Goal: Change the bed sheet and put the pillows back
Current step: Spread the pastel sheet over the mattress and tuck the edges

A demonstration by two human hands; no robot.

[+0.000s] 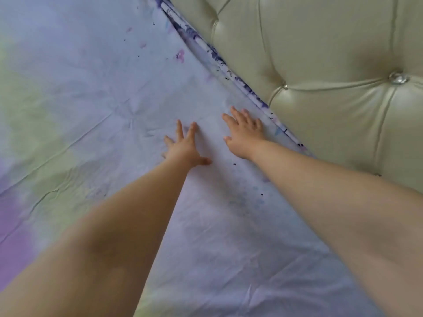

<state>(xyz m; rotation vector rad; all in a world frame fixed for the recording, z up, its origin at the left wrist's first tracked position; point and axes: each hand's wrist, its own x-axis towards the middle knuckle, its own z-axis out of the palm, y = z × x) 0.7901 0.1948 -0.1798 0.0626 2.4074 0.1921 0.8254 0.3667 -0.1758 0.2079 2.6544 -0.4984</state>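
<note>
A pastel bed sheet [96, 92] in lilac, pale green and pink lies spread over the mattress, with soft creases running across it. My left hand [185, 145] lies flat on the sheet with its fingers spread. My right hand [245, 132] presses flat on the sheet close to the headboard, fingers straight. A darker purple-patterned strip of the sheet's edge [219, 58] runs along the gap between mattress and headboard. No pillows are in view.
A cream tufted leather headboard [320, 72] with shiny buttons [398, 78] fills the upper right, right beside my right hand. The sheet stretches away to the left and toward me.
</note>
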